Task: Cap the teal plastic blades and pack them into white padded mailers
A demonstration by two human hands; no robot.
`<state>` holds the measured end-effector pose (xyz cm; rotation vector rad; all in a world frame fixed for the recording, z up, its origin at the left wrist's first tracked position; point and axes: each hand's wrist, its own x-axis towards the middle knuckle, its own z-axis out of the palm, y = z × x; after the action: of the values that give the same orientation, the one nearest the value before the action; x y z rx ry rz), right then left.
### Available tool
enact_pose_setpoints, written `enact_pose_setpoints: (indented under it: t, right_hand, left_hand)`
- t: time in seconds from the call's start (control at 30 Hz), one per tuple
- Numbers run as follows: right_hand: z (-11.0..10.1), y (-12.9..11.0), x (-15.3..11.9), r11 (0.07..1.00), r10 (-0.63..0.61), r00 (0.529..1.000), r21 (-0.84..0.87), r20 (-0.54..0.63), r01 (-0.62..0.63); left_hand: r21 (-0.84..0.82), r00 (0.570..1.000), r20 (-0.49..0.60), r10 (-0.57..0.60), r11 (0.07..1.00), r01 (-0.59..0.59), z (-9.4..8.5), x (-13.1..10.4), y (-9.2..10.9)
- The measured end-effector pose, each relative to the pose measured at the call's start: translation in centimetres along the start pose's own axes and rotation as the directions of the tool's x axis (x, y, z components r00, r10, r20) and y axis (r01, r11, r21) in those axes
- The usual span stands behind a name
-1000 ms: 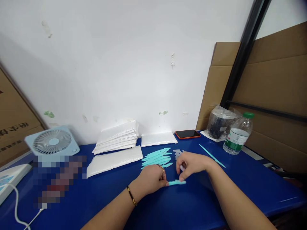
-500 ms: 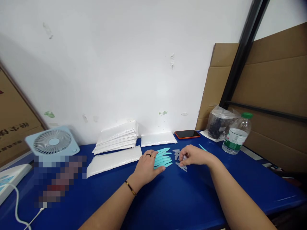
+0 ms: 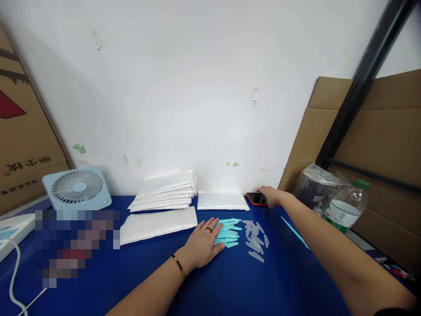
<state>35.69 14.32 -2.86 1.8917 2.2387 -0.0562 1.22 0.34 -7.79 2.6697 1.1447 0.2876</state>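
You see Chinese characters on the left cardboard box (image 3: pixel 31 127), none clearly legible; the bottle (image 3: pixel 345 210) label's print is too small.

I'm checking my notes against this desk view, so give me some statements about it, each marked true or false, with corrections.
1. The left hand rests spread at the pile of turquoise sticks. True.
2. The bottle has a green cap. True.
3. The right hand is on the bottle. False: it is at the phone.
4. The fan stands to the right of the white packets. False: it stands to their left.
5. The translucent pieces lie between the pile and a single turquoise stick. True.
6. The phone has a green edge. False: its edge is orange-red.
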Motion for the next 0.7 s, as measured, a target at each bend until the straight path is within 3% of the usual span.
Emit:
enact_pose_setpoints:
  t: [0.17,0.7]
  right_hand:
    - [0.4,0.3,1.7,0.998,-0.069,0.996,-0.010,0.051,0.070]
    - [0.6,2.8,1.6,0.976,-0.200,0.974,0.113,0.111,0.188]
  left_hand:
    - [-0.036,0.998,0.059,0.036,0.999,-0.034,-0.7,-0.5,-0.8]
    - [-0.047,0.994,0.107,0.017,0.999,-0.012,-1.1,-0.7,-0.6]
